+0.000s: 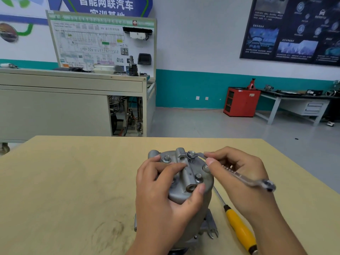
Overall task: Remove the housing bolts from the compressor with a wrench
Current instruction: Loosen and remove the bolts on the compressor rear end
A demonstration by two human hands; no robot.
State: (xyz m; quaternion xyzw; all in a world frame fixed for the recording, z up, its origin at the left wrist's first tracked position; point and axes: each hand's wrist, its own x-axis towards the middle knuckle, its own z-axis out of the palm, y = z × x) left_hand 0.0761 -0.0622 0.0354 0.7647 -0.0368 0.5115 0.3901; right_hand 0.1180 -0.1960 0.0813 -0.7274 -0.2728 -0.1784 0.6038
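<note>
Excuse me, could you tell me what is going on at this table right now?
A person is unbolting a compressor standing on the table. The left hand steadies its top while the right hand holds a wrench, its far end on a bolt that stands raised from the housing. At least three other bolts sit low. A yellow-handled screwdriver lies beside it.

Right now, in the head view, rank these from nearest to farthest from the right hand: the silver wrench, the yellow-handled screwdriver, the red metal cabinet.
1. The silver wrench: gripped in the right hand, its end on a raised bolt.
2. The yellow-handled screwdriver: on the tan table, below the wrist, right of the grey compressor.
3. The red metal cabinet: on the floor by the back wall.
</note>
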